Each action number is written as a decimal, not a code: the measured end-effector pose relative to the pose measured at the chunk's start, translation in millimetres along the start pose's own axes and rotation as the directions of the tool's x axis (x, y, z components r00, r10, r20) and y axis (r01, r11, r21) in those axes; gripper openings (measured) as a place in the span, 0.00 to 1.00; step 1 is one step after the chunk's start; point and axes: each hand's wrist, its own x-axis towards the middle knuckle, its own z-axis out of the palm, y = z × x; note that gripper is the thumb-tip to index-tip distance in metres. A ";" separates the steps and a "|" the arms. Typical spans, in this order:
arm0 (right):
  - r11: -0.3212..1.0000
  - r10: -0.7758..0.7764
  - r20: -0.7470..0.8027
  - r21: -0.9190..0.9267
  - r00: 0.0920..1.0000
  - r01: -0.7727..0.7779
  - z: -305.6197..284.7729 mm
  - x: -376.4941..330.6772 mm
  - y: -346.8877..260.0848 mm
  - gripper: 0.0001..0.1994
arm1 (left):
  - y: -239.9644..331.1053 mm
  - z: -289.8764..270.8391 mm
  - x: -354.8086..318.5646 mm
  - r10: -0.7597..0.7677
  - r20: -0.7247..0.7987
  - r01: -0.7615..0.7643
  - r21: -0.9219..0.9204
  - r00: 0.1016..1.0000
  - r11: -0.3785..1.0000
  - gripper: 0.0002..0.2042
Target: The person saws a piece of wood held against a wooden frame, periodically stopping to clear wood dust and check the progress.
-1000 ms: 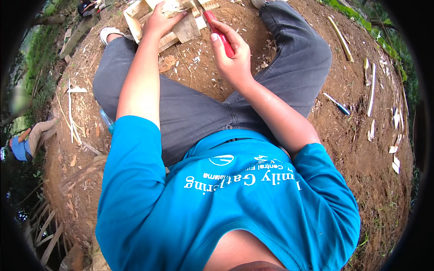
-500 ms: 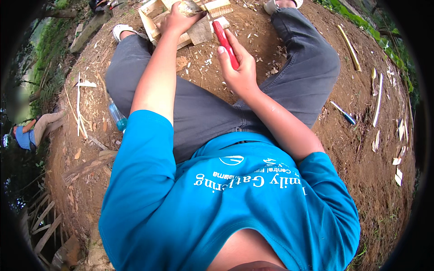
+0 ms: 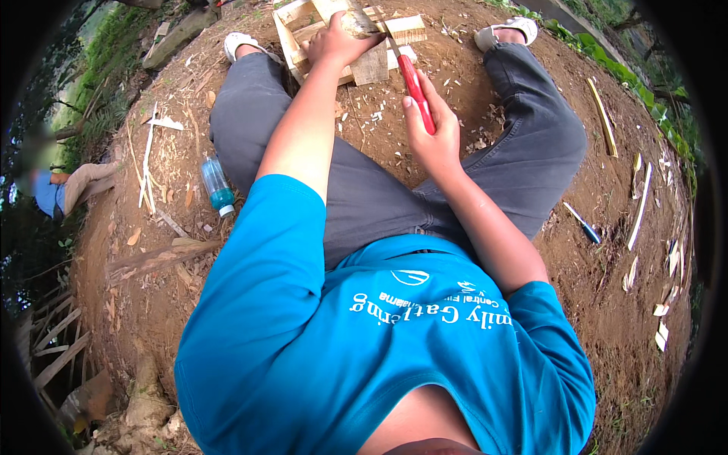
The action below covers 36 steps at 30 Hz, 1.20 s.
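Your left hand (image 3: 334,48) clasps a mottled block (image 3: 359,25) over the wooden frame (image 3: 285,38), thumb and fingers spread around it. Your right hand (image 3: 435,130), nearer you than the frame, grasps the knife (image 3: 410,74) by its red handle, blade angled toward the block. A bottle (image 3: 216,182) lies left of the frame and nearer you; a blue-handled tool (image 3: 590,230) lies well to its right.

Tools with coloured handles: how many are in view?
2: a red-handled tool in the right grip, and a blue-handled tool on the ground, outside the right leg. More may be hidden among the wood scraps.
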 end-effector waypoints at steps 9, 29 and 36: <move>0.994 0.069 0.069 -0.092 0.995 -0.063 -27.3 -47.9 -25.0 0.27 | 17.9 -35.7 -20.3 -0.092 0.059 0.096 -0.065 0.994 0.993 0.53; 0.996 0.031 0.045 -0.087 0.998 -0.027 -20.3 -39.0 -18.2 0.26 | 13.8 -32.0 -16.0 0.031 0.053 -0.024 -0.136 0.998 0.990 0.39; 0.992 0.075 0.077 -0.105 0.994 -0.066 -30.9 -35.0 -14.2 0.25 | -4.9 -17.9 -1.8 0.136 0.041 -0.124 -0.209 0.990 0.970 0.39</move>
